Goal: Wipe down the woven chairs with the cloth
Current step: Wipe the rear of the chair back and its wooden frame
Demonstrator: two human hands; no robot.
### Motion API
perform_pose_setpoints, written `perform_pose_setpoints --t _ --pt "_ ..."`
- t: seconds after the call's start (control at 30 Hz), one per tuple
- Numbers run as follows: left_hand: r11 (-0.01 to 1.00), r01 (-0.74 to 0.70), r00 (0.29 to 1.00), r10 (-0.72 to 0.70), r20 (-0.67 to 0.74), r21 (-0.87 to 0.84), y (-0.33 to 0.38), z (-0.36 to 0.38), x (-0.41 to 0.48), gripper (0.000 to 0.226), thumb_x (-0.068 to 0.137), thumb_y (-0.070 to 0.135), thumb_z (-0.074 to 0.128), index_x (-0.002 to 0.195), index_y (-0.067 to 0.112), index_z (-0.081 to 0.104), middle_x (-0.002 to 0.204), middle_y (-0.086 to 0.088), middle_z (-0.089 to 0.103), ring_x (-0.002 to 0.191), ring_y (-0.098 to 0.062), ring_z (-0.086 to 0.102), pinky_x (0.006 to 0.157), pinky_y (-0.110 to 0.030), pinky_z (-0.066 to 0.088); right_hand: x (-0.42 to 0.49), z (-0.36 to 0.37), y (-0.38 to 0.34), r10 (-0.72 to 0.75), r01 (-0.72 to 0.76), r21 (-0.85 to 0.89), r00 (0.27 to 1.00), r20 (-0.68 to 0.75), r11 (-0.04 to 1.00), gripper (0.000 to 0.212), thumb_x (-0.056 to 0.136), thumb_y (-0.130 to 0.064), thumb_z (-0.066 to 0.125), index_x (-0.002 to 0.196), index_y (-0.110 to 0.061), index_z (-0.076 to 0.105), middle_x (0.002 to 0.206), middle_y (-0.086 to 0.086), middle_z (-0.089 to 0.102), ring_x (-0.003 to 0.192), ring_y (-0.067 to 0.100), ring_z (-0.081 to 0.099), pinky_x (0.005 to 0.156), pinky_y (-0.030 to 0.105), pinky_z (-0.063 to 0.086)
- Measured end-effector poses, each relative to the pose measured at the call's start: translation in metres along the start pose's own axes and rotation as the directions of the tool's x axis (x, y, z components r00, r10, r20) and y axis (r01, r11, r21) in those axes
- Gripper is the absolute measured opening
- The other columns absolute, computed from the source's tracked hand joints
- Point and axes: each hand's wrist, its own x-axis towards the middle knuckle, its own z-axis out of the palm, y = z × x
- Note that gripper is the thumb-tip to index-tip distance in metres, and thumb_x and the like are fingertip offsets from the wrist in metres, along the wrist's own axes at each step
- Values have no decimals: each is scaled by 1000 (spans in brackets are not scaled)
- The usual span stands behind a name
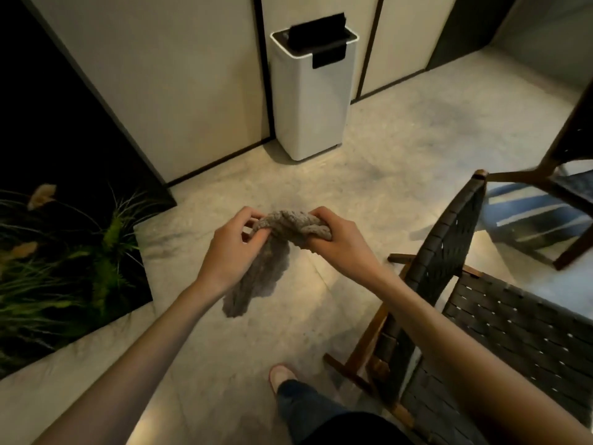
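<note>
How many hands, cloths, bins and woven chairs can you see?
Hands: 2, the left hand and the right hand
Cloth: 1
White bin: 1
Woven chairs: 2, the near chair and the far chair, cut off by the edge
Total: 6

Head view looks steeply down, hands close.

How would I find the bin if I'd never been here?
Look past the grey cloth to the pale wall panels. Against them, where two panels meet, a tall box stands on the floor: the bin. It is the only white thing there, with a black flap on top.
</note>
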Motion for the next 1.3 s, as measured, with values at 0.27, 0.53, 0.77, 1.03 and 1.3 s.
perform_pose_setpoints --t 0.27,0.53,0.77,1.03,1.3 --pt "997 -43 995 37 93 58 -17 -57 133 6 93 34 55 97 39 54 91 22 56 79 4 58 55 -8 43 115 -7 -37 -20 29 51 987 -160 998 26 89 -16 61 105 -36 56 89 -23 61 80 -8 62 62 11 50" --pt "966 -242 921 199 334 93 -34 -66 257 7 92 34 58 96 38 55 86 28 50 75 5 53 58 -11 36 179 -8 -30 99 -125 -35 902 -421 992 19 94 -15 55 104 -29 61 98 -8 65 89 9 60 80 29 55" --pt "906 -419 719 294 630 56 -25 -39 342 8 92 39 56 98 34 59 93 12 60 80 -6 59 68 -25 50 191 -4 -26 300 -352 57 690 -658 934 18 92 -18 59 108 -26 62 95 -12 61 88 2 55 71 5 40" --pt "995 -79 445 90 891 -61 25 67 361 20 92 35 57 78 23 65 78 1 62 82 -17 59 73 -35 52 162 -18 -10 388 -481 211 305 -870 851 19 84 -23 69 93 -12 57 92 -4 60 80 7 57 66 15 49" --pt "967 245 87 -89 992 65 96 191 380 12 94 26 55 96 15 60 96 -8 58 84 -24 62 66 -29 56 166 -61 56 549 -520 378 223 -805 766 46 86 -13 66 128 -14 48 122 -4 49 110 9 51 77 7 45"
